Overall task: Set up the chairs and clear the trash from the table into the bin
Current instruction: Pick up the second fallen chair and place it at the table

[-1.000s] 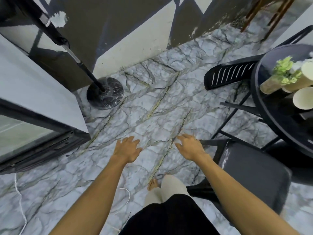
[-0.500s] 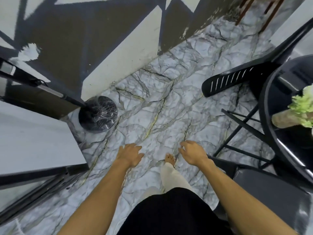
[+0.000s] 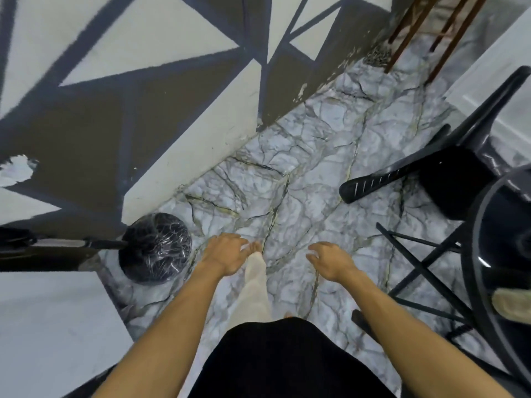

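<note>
We look straight down at our two bare hands held out over a pale marble floor (image 3: 301,173) veined with dark cracks. Our left hand (image 3: 222,254) hangs palm down with its fingers loosely spread, holding nothing; just beside it, our bare foot (image 3: 256,247) and pale trouser leg (image 3: 257,288) step forward. Our right hand (image 3: 330,261) is also released, its fingers relaxed and slightly bent, and empty. A black plastic chair (image 3: 388,176) with a slotted back sits ahead and to the right of our right hand, well apart from it and untouched; we cannot tell whether it stands level or leans. Its seat lies partly behind a round black table (image 3: 474,254) at the right edge, which stands to the right of our right forearm on thin crossed black legs (image 3: 416,271). A pale blurred object (image 3: 513,304) lies on the table; we cannot tell what it is. To the left of our left hand a round black base (image 3: 155,247) rests on the floor, with a pole (image 3: 66,243) running out of it toward the left edge. A wall (image 3: 172,110) painted in cream, brown and grey triangles rises ahead.
</note>
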Available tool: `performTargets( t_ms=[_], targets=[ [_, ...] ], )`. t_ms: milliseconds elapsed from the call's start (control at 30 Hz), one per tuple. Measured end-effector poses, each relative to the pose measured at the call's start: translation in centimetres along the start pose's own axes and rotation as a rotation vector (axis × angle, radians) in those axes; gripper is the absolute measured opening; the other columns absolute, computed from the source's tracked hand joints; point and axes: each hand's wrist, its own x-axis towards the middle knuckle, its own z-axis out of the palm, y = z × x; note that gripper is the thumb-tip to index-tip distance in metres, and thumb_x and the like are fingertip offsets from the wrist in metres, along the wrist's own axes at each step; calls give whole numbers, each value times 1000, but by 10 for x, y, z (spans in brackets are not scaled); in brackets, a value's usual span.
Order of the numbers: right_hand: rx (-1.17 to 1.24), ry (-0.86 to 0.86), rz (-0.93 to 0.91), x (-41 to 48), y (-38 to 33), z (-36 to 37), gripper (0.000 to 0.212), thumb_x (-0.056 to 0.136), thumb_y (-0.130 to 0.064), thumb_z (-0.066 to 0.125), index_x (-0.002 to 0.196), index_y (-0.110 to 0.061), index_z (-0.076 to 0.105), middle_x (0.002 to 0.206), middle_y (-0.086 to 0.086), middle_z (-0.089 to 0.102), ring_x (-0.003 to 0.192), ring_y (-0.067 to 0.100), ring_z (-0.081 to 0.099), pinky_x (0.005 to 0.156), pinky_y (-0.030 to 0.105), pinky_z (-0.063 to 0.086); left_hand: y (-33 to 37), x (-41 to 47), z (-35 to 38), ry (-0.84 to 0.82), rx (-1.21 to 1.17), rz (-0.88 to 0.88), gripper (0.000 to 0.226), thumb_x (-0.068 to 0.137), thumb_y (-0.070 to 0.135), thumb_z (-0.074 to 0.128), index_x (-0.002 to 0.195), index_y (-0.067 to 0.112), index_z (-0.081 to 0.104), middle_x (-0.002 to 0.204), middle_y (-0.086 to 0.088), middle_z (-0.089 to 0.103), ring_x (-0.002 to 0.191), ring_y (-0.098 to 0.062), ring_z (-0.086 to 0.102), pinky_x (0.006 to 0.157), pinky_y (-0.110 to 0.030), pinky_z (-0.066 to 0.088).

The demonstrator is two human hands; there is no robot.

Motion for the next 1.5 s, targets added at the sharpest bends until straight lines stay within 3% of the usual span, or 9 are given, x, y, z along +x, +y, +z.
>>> performTargets(
  t_ms=[167, 333, 500, 667, 767, 900, 1233, 1500],
  targets=[
    [40, 27, 71, 57, -29, -54, 49, 102, -41, 37, 144, -17, 43, 152, 6, 40, 137, 27, 38, 109, 39, 36, -39, 70, -61, -64, 47, 54, 48, 101, 41, 36, 145, 22, 44, 152, -4, 41, 138, -26, 39, 111, -44, 33],
    [78, 91, 87, 108, -61, -109, 45, 101, -39, 41, 139, -14, 48, 142, 12, 51, 128, 31, 48, 102, 41, 43, -70, 134, -131, -53, 55, 123, 45, 101, 40, 36, 137, 18, 52, 144, -7, 50, 128, -28, 49, 103, -40, 41],
    [133, 135, 146, 151, -71, -157, 47, 101, -40, 40, 142, -17, 46, 147, 9, 47, 133, 29, 44, 104, 42, 41, -87, 198, -186, -68, 99, 168, 41, 101, 41, 37, 133, 23, 55, 143, -2, 51, 128, -25, 49, 101, -39, 41],
    [195, 180, 196, 196, -64, -201, 46, 101, -42, 40, 139, -18, 49, 146, 7, 48, 131, 30, 45, 104, 42, 41, -80, 260, -238, -95, 168, 227, 49, 103, 42, 34, 147, 22, 41, 153, -5, 40, 136, -27, 41, 109, -40, 35],
    [224, 186, 218, 226, -53, -232, 46, 100, -41, 41, 139, -17, 49, 147, 7, 47, 132, 29, 45, 105, 43, 40, -69, 300, -273, -64, 199, 276, 48, 103, 41, 34, 147, 23, 40, 153, -4, 39, 137, -25, 41, 107, -36, 35],
    [240, 194, 252, 260, -36, -280, 46, 101, -40, 41, 141, -18, 47, 150, 5, 43, 135, 29, 42, 106, 43, 40, -49, 359, -316, -57, 259, 321, 43, 102, 41, 34, 136, 23, 52, 142, -3, 50, 126, -25, 50, 98, -35, 41],
    [357, 246, 365, 319, 21, -392, 49, 102, -41, 38, 146, -20, 42, 158, 9, 29, 144, 27, 30, 111, 43, 34, 49, 487, -429, -57, 404, 485, 45, 101, 40, 34, 141, 23, 47, 147, -2, 47, 131, -27, 46, 104, -41, 39],
    [489, 345, 493, 355, 81, -461, 48, 102, -41, 37, 143, -19, 44, 151, 6, 42, 138, 28, 39, 108, 43, 38, 141, 600, -495, -102, 558, 625, 43, 99, 42, 34, 133, 24, 54, 141, -2, 51, 129, -26, 48, 102, -44, 39]
  ],
)
